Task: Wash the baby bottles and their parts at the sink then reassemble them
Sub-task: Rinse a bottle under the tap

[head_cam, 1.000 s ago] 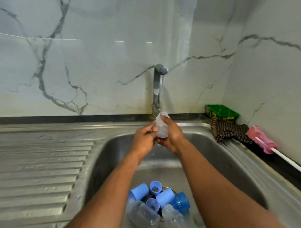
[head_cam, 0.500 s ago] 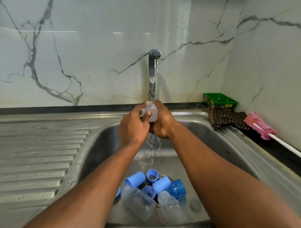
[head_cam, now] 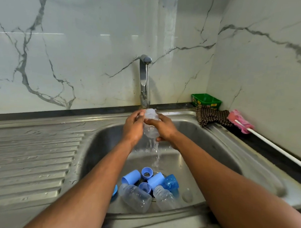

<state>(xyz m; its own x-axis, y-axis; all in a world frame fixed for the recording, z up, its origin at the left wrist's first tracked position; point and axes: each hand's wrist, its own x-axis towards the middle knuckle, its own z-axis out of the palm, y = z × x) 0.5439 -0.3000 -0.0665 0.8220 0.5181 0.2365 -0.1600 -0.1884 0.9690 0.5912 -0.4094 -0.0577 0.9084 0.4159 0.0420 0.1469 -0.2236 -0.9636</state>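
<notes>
Both hands gripping clear bottle upright under tap stream, left hand and right hand w/ fingers curled round it; wet plastic probably risking slipping onto parts pile in sink below.
</notes>
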